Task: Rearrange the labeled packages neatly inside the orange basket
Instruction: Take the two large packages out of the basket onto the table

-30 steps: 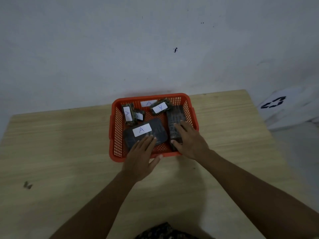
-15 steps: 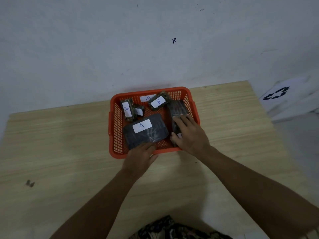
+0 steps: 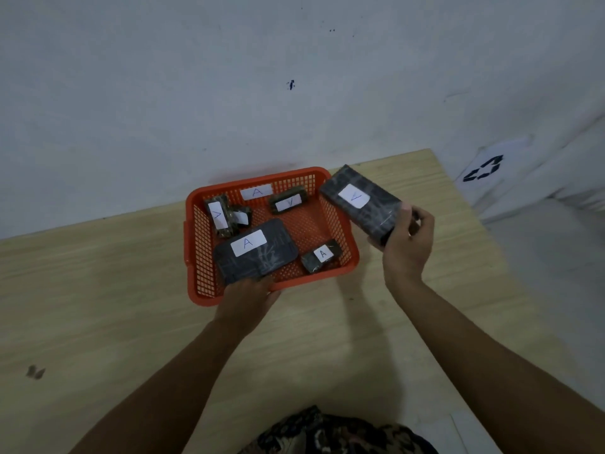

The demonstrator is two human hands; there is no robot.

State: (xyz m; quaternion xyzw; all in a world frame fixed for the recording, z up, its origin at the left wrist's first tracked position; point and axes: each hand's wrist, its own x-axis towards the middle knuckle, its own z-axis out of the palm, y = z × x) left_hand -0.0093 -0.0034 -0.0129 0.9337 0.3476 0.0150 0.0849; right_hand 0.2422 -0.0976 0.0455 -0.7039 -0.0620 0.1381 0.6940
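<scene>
An orange basket (image 3: pixel 203 291) stands on the wooden table against the wall. My right hand (image 3: pixel 407 247) holds a long dark package (image 3: pixel 360 204) with a white label, lifted above the basket's right rim. My left hand (image 3: pixel 245 301) grips the near end of a large flat dark package (image 3: pixel 258 253) labelled A at the basket's front. Inside lie a small package (image 3: pixel 320 257) labelled A at front right, a labelled package (image 3: pixel 288 201) at the back, and two small ones (image 3: pixel 226 216) at back left. A white A label (image 3: pixel 257 192) is on the back wall.
The wooden table (image 3: pixel 98 306) runs to the wall behind; its right edge is near my right hand. A white bag with a recycling mark (image 3: pixel 484 170) sits on the floor to the right. A small dark mark (image 3: pixel 35 371) is on the table at left.
My right hand has lifted the long dark package out of the basket's right side and turned it label up. A small package labelled A now shows where it lay. The left hand stays on the large package.
</scene>
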